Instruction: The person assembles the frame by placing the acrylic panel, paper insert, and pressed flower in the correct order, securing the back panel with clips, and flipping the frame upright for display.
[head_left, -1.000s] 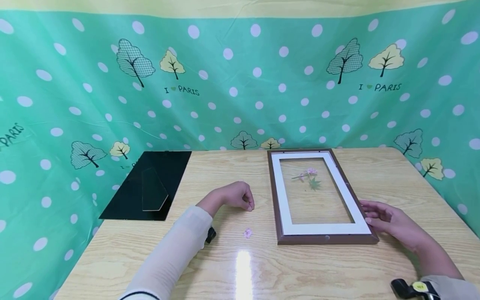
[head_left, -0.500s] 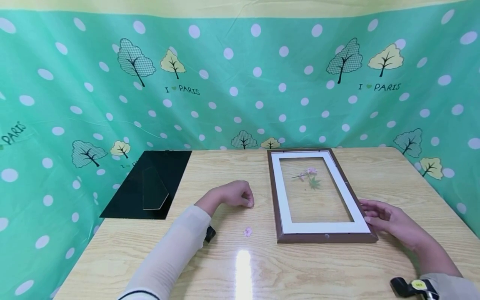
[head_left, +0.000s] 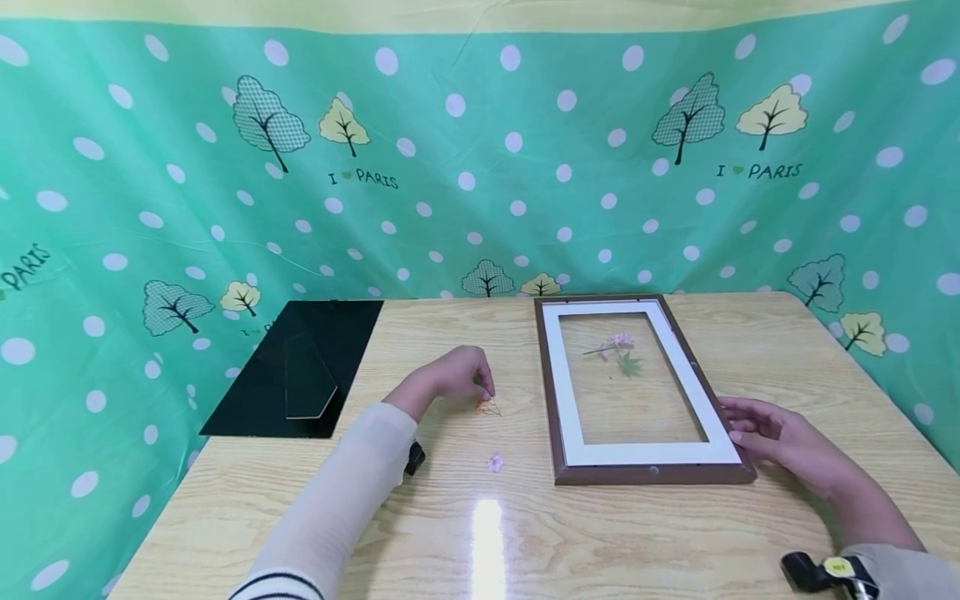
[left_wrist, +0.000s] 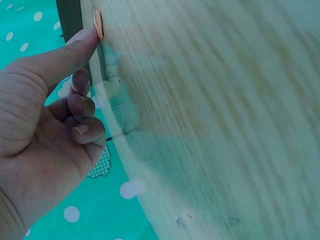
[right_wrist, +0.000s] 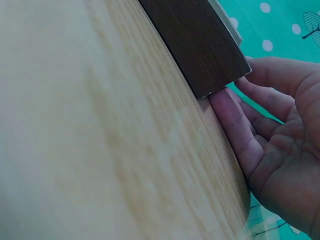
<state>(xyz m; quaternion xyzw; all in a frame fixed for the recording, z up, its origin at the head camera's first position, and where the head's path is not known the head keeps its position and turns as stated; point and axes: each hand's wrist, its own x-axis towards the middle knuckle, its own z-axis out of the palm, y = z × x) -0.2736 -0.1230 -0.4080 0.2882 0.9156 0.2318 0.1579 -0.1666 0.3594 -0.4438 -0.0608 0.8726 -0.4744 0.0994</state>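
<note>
My left hand (head_left: 465,372) pinches a small orange dried flower sprig (head_left: 489,407) just over the table. In the left wrist view, an orange petal (left_wrist: 99,24) shows at the thumb tip, and the other fingers are curled. On the right lies a brown picture frame (head_left: 654,476) with a white mat (head_left: 656,456). Inside its opening are a pink flower sprig (head_left: 621,339) and a green leaf (head_left: 628,364). My right hand (head_left: 787,446) rests against the frame's right side, loosely bent, with thumb and fingers touching the edge. In the right wrist view they meet the frame's corner (right_wrist: 205,50).
A small pink flower (head_left: 496,462) lies on the wooden table (head_left: 420,533), nearer me than the left hand. At the left lies a black backing board (head_left: 258,383) with a stand flap (head_left: 307,387). A dotted green cloth (head_left: 442,225) hangs behind the table.
My left hand has lifted a little and shifted slightly left and away from me. The orange sprig, hidden before, now shows under its fingertips. The right hand has stayed at the frame.
</note>
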